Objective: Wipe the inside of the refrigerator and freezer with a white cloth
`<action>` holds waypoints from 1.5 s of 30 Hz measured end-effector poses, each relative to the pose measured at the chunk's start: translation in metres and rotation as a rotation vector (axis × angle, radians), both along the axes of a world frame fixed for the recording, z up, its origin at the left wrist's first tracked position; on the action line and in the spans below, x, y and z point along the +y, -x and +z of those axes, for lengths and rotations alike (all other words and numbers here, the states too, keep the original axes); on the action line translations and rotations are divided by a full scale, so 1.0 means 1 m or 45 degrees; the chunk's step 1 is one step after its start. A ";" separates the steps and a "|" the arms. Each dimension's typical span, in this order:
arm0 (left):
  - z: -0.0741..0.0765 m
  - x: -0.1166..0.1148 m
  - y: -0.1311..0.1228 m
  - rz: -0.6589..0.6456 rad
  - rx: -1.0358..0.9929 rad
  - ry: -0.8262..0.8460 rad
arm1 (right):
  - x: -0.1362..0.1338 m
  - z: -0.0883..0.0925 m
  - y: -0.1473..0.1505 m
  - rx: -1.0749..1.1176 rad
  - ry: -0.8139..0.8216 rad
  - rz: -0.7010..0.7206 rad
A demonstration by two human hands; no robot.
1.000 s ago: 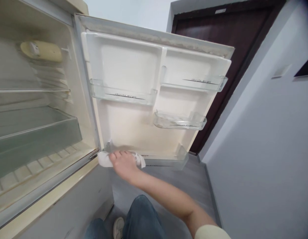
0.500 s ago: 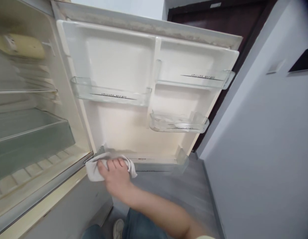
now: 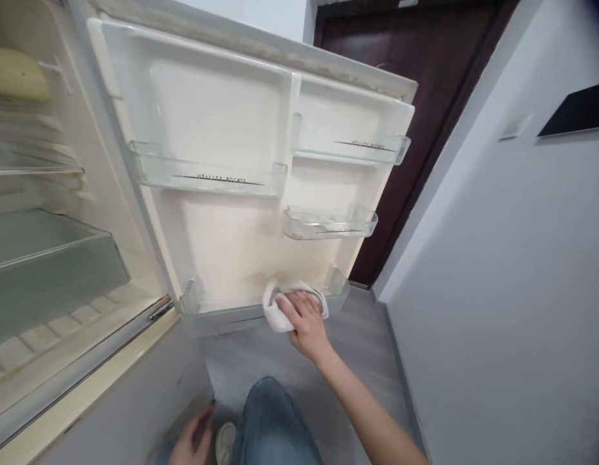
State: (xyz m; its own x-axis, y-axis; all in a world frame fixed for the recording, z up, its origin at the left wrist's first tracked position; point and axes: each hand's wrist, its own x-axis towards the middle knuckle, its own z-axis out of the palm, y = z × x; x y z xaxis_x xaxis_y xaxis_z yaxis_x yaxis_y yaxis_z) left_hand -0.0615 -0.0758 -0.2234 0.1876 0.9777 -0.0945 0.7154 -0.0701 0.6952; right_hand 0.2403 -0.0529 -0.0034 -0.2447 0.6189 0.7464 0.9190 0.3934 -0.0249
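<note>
Right hand (image 3: 306, 323) clutches white cloth (image 3: 278, 310), pressed on bottom door shelf (image 3: 221, 314); left hand (image 3: 190, 442) loosely open.

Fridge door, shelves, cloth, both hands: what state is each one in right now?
Fridge door: swung wide open.
Door bins: clear, nothing in them.
Bottom door rack: being wiped.
White cloth: bunched, pressed on the rack's right part.
Right hand: gripping the cloth.
Left hand: low by the knee, holding nothing.
Dark room door: closed.
</note>
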 end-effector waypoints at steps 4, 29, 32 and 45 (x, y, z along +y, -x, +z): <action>0.117 0.036 -0.021 0.282 -0.427 -0.578 | -0.013 -0.012 -0.021 0.106 0.001 -0.038; 0.216 0.071 -0.051 -0.088 0.098 -1.308 | 0.014 -0.071 -0.010 1.693 -0.454 -0.558; 0.216 0.072 -0.051 -0.086 0.093 -1.320 | 0.005 -0.085 0.010 1.329 -0.405 -0.510; 0.218 0.073 -0.051 -0.108 0.084 -1.250 | 0.025 -0.076 -0.025 1.366 -0.526 -0.615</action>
State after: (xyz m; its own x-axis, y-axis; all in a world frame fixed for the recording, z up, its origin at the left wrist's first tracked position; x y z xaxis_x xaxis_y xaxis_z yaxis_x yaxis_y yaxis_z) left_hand -0.0109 -0.0030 -0.0052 0.2843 0.6113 0.7386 0.7167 -0.6472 0.2598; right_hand 0.2658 -0.0278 -0.0791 0.7947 0.1478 0.5887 0.5640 0.1786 -0.8062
